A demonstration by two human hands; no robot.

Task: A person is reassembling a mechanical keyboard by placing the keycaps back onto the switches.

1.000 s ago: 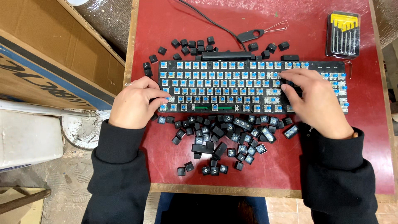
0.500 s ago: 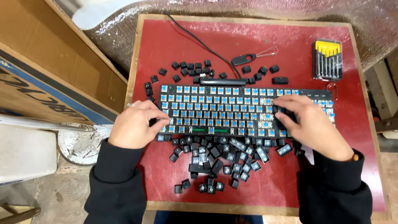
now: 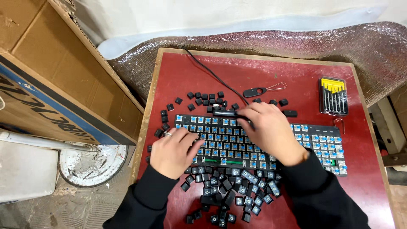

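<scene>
Centrally on the red table [image 3: 178, 72], a keyboard [image 3: 322, 146] with its keycaps removed is laid lengthwise, so that rows of blue switches are exposed. Its left end is covered by the left hand [image 3: 171, 152], which is laid flat on the lower left rows with the fingers [image 3: 190, 138] stretched loosely over the switches; nothing is seen to be gripped by them. A ring is worn on one finger of that hand. The right hand [image 3: 269, 131] is placed across the middle of the keyboard, reaching toward its upper edge, where a long black keycap [image 3: 227, 113] is touched by the fingertips [image 3: 242, 113]; whether it is actually pinched cannot be told, since the grip is hidden by the back of the hand.

Loose black keycaps [image 3: 229, 191] are heaped on the table just below the keyboard, between the two black sleeves, and more loose keycaps [image 3: 203, 98] are scattered above its upper left corner. A black cable [image 3: 207, 70] is run from the keyboard's top edge toward the far side of the table. A wire keycap puller [image 3: 265, 90] is laid near the right hand, and a case of small screwdrivers [image 3: 333, 96] is set well apart at the far right. Cardboard boxes [image 3: 51, 76] are stood to the left of the table.
</scene>
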